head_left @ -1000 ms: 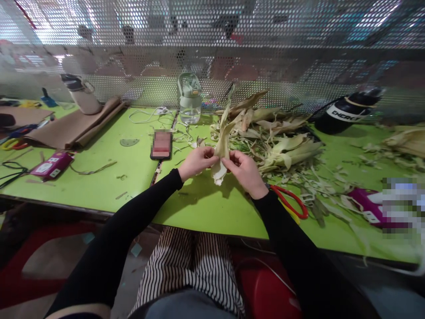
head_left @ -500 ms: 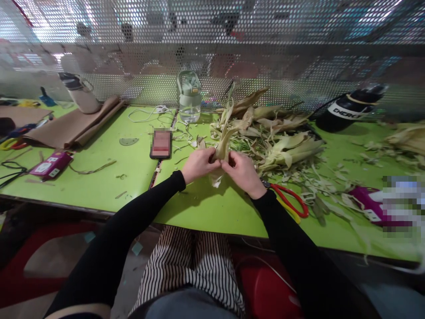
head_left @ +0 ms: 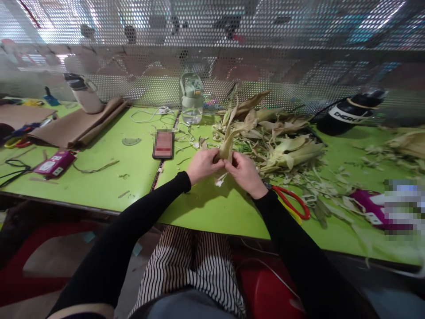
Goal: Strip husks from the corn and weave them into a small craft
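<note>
Pale yellow-green corn husk [head_left: 227, 142] stands upright between my hands, its cut white end pointing down at the table. My left hand [head_left: 204, 166] pinches it from the left near the base. From the right, my right hand [head_left: 245, 172] grips the same husk, thumb close to the left thumb. Behind and to the right lies a heap of dry corn husks [head_left: 292, 153], with shreds and trimmings about it. Scissors with red and yellow handles [head_left: 294, 201] rest just beside my right wrist, their blades partly hidden by it.
On the green table [head_left: 212, 212], a phone [head_left: 163, 144] lies left of my hands. A green-lidded water bottle [head_left: 191, 99] stands behind. Black bottle [head_left: 348, 113] and purple pack [head_left: 372, 208] are at right; brown paper [head_left: 63, 130] and another purple pack [head_left: 55, 164] at left. Perforated metal screen [head_left: 212, 57] closes the back.
The view has shifted slightly, so the things sit a little differently in the picture. Both hands keep their hold on the corn husk, with hardly any visible movement.
</note>
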The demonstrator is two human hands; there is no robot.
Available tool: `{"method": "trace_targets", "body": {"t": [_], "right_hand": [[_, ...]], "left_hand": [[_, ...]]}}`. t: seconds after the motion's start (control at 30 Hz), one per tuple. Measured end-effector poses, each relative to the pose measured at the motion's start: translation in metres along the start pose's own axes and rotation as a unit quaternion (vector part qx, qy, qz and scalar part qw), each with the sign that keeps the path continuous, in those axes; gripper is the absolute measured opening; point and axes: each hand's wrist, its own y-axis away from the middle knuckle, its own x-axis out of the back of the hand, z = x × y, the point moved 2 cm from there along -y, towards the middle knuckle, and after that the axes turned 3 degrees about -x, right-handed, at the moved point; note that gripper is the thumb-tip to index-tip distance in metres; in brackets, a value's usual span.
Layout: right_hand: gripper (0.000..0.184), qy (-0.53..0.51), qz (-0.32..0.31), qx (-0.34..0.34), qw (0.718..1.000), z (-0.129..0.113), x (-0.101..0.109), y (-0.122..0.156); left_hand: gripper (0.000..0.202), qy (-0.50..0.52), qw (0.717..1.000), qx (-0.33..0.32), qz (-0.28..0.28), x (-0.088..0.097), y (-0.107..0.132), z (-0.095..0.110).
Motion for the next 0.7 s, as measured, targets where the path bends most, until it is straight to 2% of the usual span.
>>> {"method": "trace_targets", "body": {"t": [0.27, 0.5, 0.6, 0.7], "right_hand": [[0.029, -0.036, 0.005, -0.005, 0.999, 0.005, -0.004, 0.000], [0.036, -0.036, 0.038, -0.010, 0.999, 0.004, -0.001, 0.003], [0.036, -0.053, 0.027, 0.006, 0.998, 0.000, 0.006, 0.011], [0.037, -0.095, 0.013, 0.036, 0.995, 0.000, 0.026, 0.018]], "left_hand": [[0.033, 0.022, 1.000, 0.007, 0.002, 0.003, -0.005, -0.005], [0.027, 0.033, 0.999, 0.009, 0.008, 0.002, -0.006, -0.009], [0.015, 0.030, 0.998, 0.033, 0.036, 0.010, -0.010, -0.019], [0.007, 0.034, 0.994, 0.071, 0.081, 0.024, -0.016, -0.032]]}}
